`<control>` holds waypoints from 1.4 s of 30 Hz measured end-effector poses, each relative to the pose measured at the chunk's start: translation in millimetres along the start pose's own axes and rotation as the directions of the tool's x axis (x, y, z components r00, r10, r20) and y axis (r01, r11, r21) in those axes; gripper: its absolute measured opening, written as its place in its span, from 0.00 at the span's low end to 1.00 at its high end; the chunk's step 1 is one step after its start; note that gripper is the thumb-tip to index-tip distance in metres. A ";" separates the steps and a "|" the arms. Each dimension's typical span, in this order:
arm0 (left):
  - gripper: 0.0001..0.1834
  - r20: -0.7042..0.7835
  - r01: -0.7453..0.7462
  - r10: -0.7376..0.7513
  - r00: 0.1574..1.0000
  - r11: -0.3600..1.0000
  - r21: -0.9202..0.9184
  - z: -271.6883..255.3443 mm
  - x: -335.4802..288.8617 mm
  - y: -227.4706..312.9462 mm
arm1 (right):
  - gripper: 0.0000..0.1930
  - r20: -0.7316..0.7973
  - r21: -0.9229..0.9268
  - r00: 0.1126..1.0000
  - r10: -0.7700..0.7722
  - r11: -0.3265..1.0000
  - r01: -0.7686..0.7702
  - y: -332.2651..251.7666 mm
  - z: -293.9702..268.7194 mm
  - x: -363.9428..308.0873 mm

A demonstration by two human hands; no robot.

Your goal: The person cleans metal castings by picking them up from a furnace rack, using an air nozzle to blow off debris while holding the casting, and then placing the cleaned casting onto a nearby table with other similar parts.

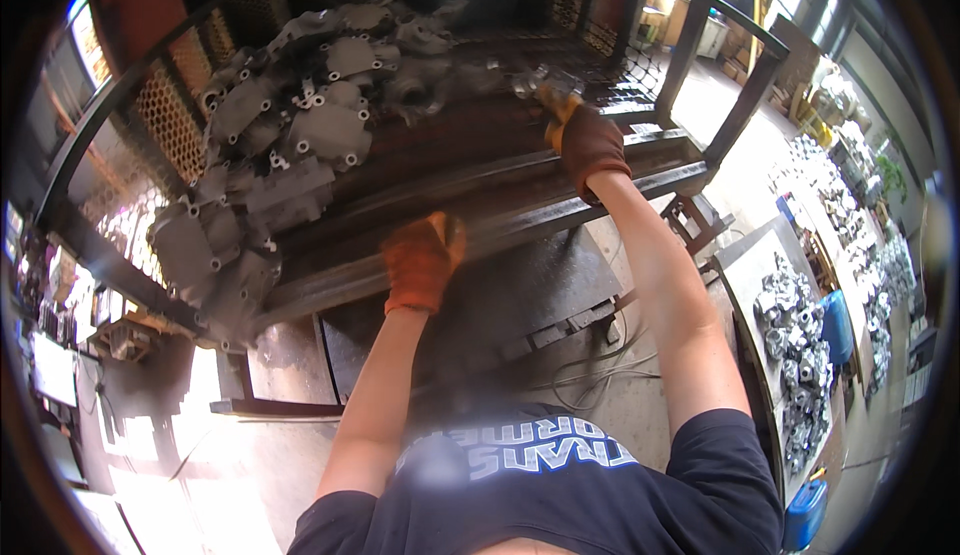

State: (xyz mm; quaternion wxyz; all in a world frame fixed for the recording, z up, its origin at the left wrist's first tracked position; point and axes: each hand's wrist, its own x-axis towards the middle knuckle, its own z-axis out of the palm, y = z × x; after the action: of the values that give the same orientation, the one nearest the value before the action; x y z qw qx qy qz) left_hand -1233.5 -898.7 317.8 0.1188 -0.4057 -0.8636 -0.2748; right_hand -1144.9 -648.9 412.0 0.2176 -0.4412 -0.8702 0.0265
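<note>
My brown-orange gloved right hand [592, 147] grasps a small silvery metal casting [545, 83] at the upper middle of the frame.

The casting is inside a dark steel mesh cage [742, 110]; my orange-gloved left hand [418, 265] is at the cage's black steel front rail [545, 217] — blur keeps me from telling whether its fingers clench or just rest. Grey, lug-edged metal castings [335, 133] already lie heaped at upper left, so I judge the work partway along; how much is left I cannot tell. The front rail crosses between me and that heap, and mesh panels close the sides. At lower right, more silver castings [795, 345] lie on a tabletop — a blue plastic container [838, 327] beside them.
</note>
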 end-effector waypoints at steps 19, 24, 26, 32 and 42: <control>0.27 -0.539 -0.009 0.053 0.841 0.996 0.084 -41.4 -15.7 -41.1 | 0.32 0.127 0.082 0.967 -0.219 0.974 0.210 43.3 26.0 -0.8; 0.49 -0.459 0.071 0.127 0.880 0.918 0.390 -113.1 29.8 -118.4 | 0.30 0.150 0.036 0.951 -0.269 0.963 0.266 58.6 26.2 -5.0; 0.49 -0.207 0.114 -0.024 0.978 0.892 0.436 -137.1 38.0 -132.9 | 0.28 0.202 0.043 0.957 -0.210 0.978 0.206 54.0 29.5 -8.1; 0.43 0.039 -0.004 -0.004 0.999 0.979 0.204 -145.3 46.6 -168.6 | 0.19 0.038 0.329 0.969 -0.244 0.919 0.218 69.6 26.8 -65.2; 0.30 -0.023 -0.129 0.186 0.982 0.759 0.638 -127.5 52.1 -122.9 | 0.16 -0.030 0.852 0.977 -0.212 0.506 0.136 91.7 70.4 -99.4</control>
State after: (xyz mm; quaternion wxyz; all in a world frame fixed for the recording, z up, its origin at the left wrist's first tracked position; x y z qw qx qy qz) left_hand -1363.4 -1002.3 398.2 0.3076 -0.4013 -0.8623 0.0262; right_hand -1052.5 -660.2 291.3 0.3721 -0.1884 -0.7942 0.4419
